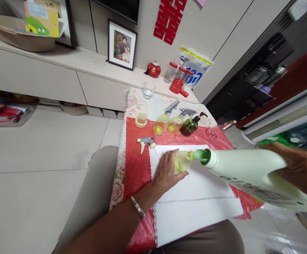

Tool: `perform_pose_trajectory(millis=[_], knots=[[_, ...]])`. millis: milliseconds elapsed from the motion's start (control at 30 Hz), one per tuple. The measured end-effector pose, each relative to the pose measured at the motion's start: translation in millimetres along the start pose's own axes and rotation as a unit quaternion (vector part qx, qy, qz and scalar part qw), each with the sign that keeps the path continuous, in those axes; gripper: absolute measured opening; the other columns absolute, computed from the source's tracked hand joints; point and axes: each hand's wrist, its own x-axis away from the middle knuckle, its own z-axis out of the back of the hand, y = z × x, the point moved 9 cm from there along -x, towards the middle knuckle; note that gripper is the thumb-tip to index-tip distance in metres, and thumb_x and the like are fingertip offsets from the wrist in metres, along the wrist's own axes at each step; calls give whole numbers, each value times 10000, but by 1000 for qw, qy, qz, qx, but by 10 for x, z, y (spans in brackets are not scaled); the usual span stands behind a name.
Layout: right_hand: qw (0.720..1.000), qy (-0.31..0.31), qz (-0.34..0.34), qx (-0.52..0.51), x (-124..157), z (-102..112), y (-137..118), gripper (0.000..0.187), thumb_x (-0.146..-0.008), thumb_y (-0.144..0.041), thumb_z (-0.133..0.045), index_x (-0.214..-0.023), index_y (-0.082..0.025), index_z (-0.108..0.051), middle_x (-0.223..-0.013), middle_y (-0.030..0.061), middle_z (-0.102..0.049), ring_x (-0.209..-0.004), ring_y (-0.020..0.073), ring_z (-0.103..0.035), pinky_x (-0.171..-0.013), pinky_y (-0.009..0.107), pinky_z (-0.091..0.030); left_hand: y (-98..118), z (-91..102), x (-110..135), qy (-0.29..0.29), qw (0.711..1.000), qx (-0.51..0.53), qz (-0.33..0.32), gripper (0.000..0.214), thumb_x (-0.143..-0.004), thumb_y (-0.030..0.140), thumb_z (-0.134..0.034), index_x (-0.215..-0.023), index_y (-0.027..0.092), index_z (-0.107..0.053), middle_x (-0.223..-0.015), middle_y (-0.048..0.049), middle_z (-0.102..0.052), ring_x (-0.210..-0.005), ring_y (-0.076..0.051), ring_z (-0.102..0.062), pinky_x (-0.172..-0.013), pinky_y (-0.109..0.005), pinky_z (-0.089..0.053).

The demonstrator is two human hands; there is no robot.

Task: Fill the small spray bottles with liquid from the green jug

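Note:
My left hand (168, 170) is wrapped round a small clear yellowish bottle (184, 161) with its top off, standing on a white sheet (195, 211). My right hand (301, 165) grips the handle of a large pale green jug (251, 167), tipped nearly level. The jug's green spout (202, 154) is right at the small bottle's mouth; whether liquid is flowing I cannot make out. A grey and cream spray trigger head (146, 142) lies on the red cloth left of the bottle. Behind it sits a pale cap (141, 120).
Two spray bottles (161, 122), a dark green pump bottle (189, 126) and a clear glass bottle (217, 131) line the table's far part. A glass cup (148, 90) stands behind. On the cabinet are a red pot (154, 69), red-lidded jars (170, 72) and a picture frame (122, 44).

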Motion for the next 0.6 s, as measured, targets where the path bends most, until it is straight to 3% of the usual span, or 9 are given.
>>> perform_pose_trajectory(millis=[333,600], knots=[[999,-4,-7,36,-22,-111,147,427,-723,-449,-545,-1137,-444,-651,-699,-28,-645,-516,194,-576,-474,253,-378,7,-6,0,-1,1000,-1,-4,895,-706,291,-860,-1435,219,-345,-1339,-141,-536,-1277,-346,-525,-1092,-577,-460],[1000,-5,-5,31,-24,-57,65,380,-702,-448,-555,-1064,-438,-671,-658,-30,-641,-502,207,-572,-466,256,-363,10,-10,-4,-3,1000,-2,-4,891,-720,286,-851,-1438,242,-325,-1342,-128,-525,-1273,-347,-526,-1094,-585,-459]])
